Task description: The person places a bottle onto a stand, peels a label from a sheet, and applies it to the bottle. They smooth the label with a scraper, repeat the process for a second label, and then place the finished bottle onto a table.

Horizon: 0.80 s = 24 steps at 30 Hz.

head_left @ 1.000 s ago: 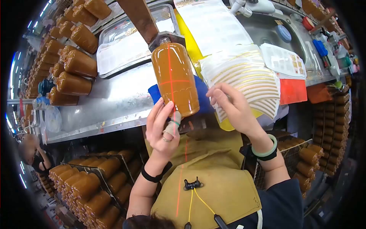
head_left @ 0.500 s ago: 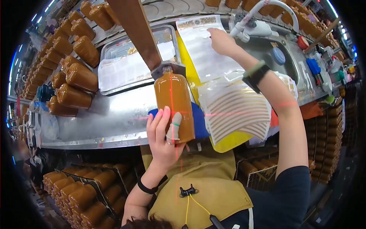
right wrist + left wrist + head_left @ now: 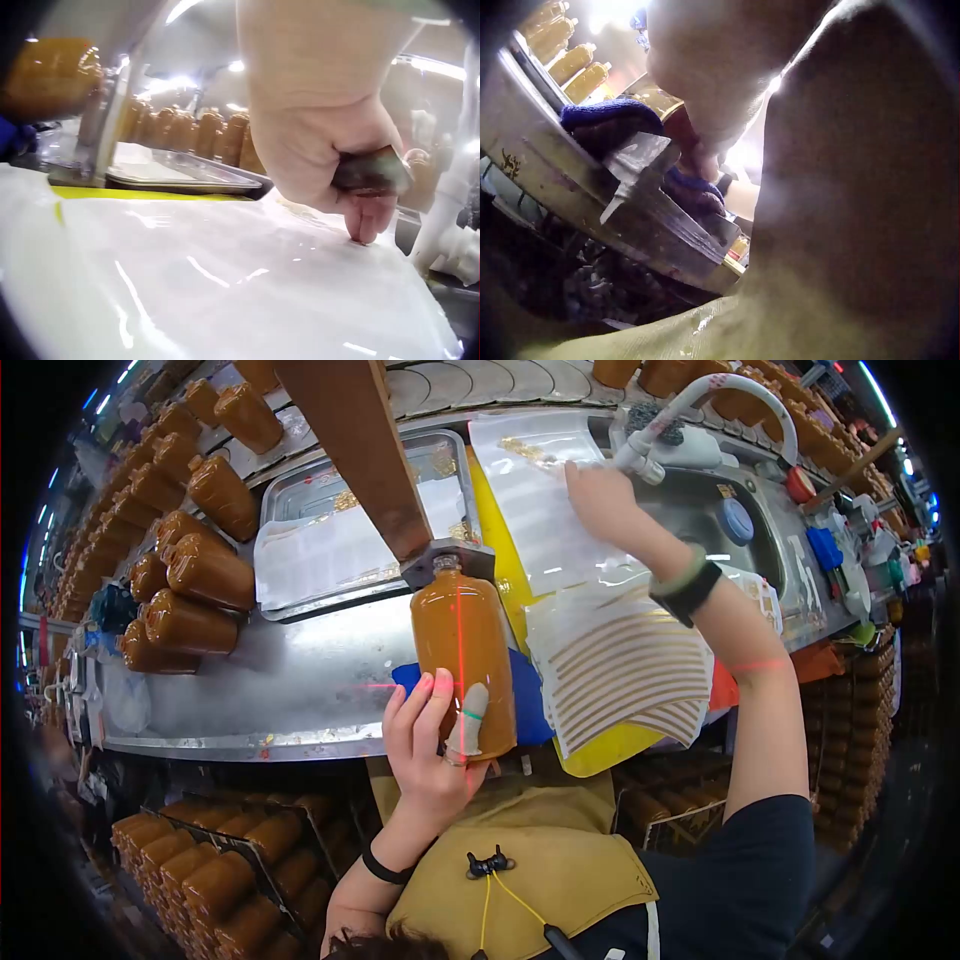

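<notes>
A glossy brown bottle point(image 3: 462, 630) lies with its neck in a metal bracket point(image 3: 447, 560) at the end of a wooden beam. My left hand point(image 3: 430, 760) grips its lower end, fingers spread along the side; one digit wears a pale cover with a green band. Red light lines cross the bottle. Farther right, my right hand point(image 3: 607, 505) bends down over a wet white sheet point(image 3: 540, 490) with gold print near its top. In the right wrist view its fingertips touch the sheet, and a small dark flat piece point(image 3: 371, 172) sits in its curled fingers.
White sheets with curved gold strips point(image 3: 630, 670) lie over a yellow board point(image 3: 610, 745). A metal tray point(image 3: 275, 510) with white sheets stands behind the bottle. Brown bottles point(image 3: 205, 565) line the left. A sink point(image 3: 770, 550) with a white tap point(image 3: 690, 400) is at right.
My right hand has gone from beside the bottle up to the far part of the white sheet, then drawn slightly nearer. The left hand has settled farther onto the bottle's lower end.
</notes>
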Each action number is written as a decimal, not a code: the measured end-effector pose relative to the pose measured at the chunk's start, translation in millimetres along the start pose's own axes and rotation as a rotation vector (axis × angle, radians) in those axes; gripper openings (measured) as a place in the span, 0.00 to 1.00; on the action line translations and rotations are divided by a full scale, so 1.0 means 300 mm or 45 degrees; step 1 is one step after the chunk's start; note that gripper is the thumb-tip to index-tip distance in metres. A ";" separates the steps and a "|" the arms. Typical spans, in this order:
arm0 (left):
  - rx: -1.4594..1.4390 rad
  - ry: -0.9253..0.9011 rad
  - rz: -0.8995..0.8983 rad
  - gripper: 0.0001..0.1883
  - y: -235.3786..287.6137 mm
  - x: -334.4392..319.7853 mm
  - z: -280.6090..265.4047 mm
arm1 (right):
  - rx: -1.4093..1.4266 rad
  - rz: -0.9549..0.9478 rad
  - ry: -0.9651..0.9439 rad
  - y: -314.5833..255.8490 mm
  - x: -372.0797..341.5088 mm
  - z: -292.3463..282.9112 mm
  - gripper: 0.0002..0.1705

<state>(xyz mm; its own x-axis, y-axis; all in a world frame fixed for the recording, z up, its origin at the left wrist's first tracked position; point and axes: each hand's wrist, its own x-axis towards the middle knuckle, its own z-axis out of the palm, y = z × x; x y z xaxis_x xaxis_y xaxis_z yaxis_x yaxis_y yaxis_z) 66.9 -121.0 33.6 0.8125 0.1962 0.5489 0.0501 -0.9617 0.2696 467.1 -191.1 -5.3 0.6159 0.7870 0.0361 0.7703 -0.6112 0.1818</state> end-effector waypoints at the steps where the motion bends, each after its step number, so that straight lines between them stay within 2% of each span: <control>1: -0.005 0.001 -0.004 0.37 -0.001 -0.002 0.000 | -0.003 -0.005 -0.077 -0.007 -0.085 -0.034 0.23; 3: -0.019 0.010 0.001 0.38 0.001 -0.001 0.006 | -0.016 0.013 -0.165 0.019 -0.224 -0.108 0.27; 5: -0.010 0.075 0.005 0.39 -0.001 -0.001 0.016 | 0.133 0.023 -0.318 0.090 -0.329 -0.159 0.30; 8: -0.028 0.084 0.005 0.38 0.000 0.001 0.018 | 0.736 0.130 -0.120 0.351 -0.328 -0.066 0.26; 9: -0.030 0.089 -0.020 0.37 0.001 0.000 0.016 | 1.251 0.567 -0.326 0.426 -0.309 -0.055 0.25; 10: -0.062 0.111 -0.020 0.37 0.004 0.002 0.017 | 1.583 0.764 -0.298 0.541 -0.305 0.042 0.21; 12: -0.050 0.116 -0.002 0.38 0.001 0.007 0.013 | 1.569 1.254 -0.165 0.815 -0.270 0.315 0.16; 13: -0.054 0.114 0.021 0.40 0.001 0.008 0.010 | 1.573 1.239 -0.168 0.825 -0.266 0.316 0.16; 15: -0.033 0.097 0.007 0.42 0.004 0.007 0.008 | 1.139 1.203 -0.565 0.808 -0.258 0.271 0.12; 16: -0.054 0.101 -0.012 0.44 0.003 0.003 0.010 | 1.660 1.257 -0.329 0.717 -0.285 0.227 0.13; 17: -0.074 0.100 -0.035 0.46 0.003 -0.001 0.010 | 1.665 1.244 -0.345 0.629 -0.291 0.130 0.13; 19: -0.088 0.101 -0.065 0.49 0.006 0.003 0.007 | 1.790 0.488 -0.465 0.486 -0.284 -0.029 0.18; 20: -0.150 0.136 -0.082 0.51 0.003 -0.004 0.015 | 1.803 0.472 -0.483 0.433 -0.270 -0.040 0.18; 22: -0.268 0.208 -0.092 0.55 -0.002 0.001 0.014 | 1.059 0.395 -0.175 0.348 -0.252 -0.036 0.23; 23: -0.253 0.204 -0.097 0.55 -0.002 -0.008 0.014 | 1.070 0.383 -0.179 0.332 -0.246 -0.025 0.23; 24: -0.356 0.185 -0.178 0.55 -0.004 -0.021 0.019 | 0.893 0.406 -0.327 0.328 -0.238 -0.012 0.24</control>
<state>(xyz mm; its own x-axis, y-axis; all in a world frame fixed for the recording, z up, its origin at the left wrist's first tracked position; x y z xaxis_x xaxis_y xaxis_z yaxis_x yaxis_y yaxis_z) 65.0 -122.2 25.4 0.7168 0.3673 0.5927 -0.0223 -0.8375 0.5459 498.4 -307.3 13.6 0.7763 0.5742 -0.2602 0.4232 -0.7805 -0.4601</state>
